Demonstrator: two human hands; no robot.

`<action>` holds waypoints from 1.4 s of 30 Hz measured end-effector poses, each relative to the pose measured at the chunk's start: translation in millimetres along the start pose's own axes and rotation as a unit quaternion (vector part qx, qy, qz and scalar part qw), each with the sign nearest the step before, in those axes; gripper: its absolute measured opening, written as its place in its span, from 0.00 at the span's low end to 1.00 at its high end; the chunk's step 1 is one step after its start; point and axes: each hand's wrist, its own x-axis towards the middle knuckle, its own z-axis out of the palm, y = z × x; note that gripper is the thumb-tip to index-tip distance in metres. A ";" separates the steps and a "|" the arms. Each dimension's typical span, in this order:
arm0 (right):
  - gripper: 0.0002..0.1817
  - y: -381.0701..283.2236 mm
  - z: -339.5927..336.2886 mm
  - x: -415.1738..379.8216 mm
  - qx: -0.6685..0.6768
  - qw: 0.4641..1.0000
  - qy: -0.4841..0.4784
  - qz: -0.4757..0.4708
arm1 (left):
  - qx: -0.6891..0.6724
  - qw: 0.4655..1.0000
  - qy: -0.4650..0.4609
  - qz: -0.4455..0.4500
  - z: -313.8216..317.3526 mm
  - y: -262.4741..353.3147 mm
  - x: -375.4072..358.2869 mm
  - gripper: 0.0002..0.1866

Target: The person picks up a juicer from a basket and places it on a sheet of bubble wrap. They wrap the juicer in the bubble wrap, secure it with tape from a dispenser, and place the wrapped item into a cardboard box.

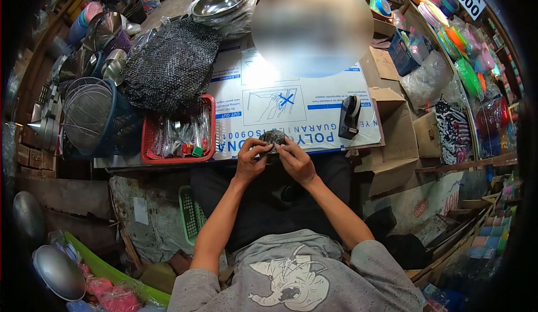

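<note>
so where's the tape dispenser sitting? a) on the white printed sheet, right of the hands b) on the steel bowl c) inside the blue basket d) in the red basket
a: the tape dispenser stands on the white sheet, up and to the right of the right hand and left hand, which both hold a small dark object.

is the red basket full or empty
Full: the red basket is packed with small clear-wrapped items up to its rim; a dark mesh pile overlaps its top edge.

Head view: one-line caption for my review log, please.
Both hands, left hand and right hand, hold a small dark scouring pad over a printed cardboard sheet, red basket alongside.
</note>
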 end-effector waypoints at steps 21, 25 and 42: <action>0.14 -27.6 0.3 -0.9 0.085 0.990 0.036 0.107 | -0.126 0.974 -0.024 -0.188 -11.5 -21.1 -18.8 0.12; 0.11 -39.6 1.5 5.4 0.111 0.956 0.047 0.268 | -0.175 0.962 -0.033 -0.207 -10.5 -23.3 -21.8 0.17; 0.22 36.0 -40.3 -10.8 0.283 0.810 -0.113 0.501 | -0.126 0.971 -0.124 -0.163 -1.9 -3.5 -6.8 0.25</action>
